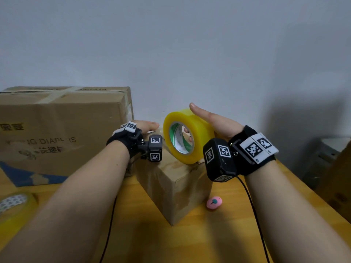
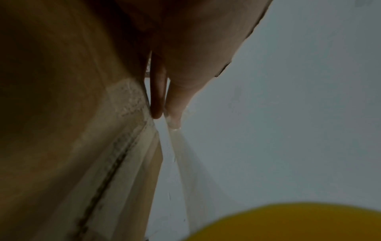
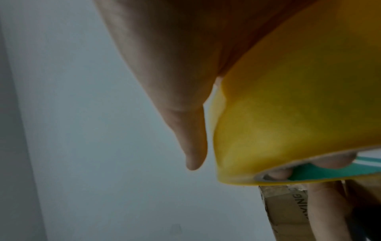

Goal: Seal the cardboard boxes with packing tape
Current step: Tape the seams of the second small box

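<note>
Right hand grips the tape roll: I see the thumb laid straight over the yellow outer face and fingertips curled inside the green core. Roll stands on edge, its bottom rim touching the top of the small box, toward the box's right side. In the right wrist view the thumb runs along the roll and two fingertips show through the core.

Left hand is at the far left part of the small box top, just left of the roll, mostly hidden behind the wrist unit. In the left wrist view I see thumb and finger pressed together on the end of a clear tape strip that runs back to the roll. Strip looks pulled straight, off the box surface at the pinch. Old tape and a dark seam line show on the cardboard beside it.

Hands are apart, roll between them.

Big box sits behind and left on the table, tape already crossing its top, close beside the left hand. Second tape roll lies flat at the table's left edge, blurred. Small pink item rests on the table just right of the small box; can't tell what it is.
</note>
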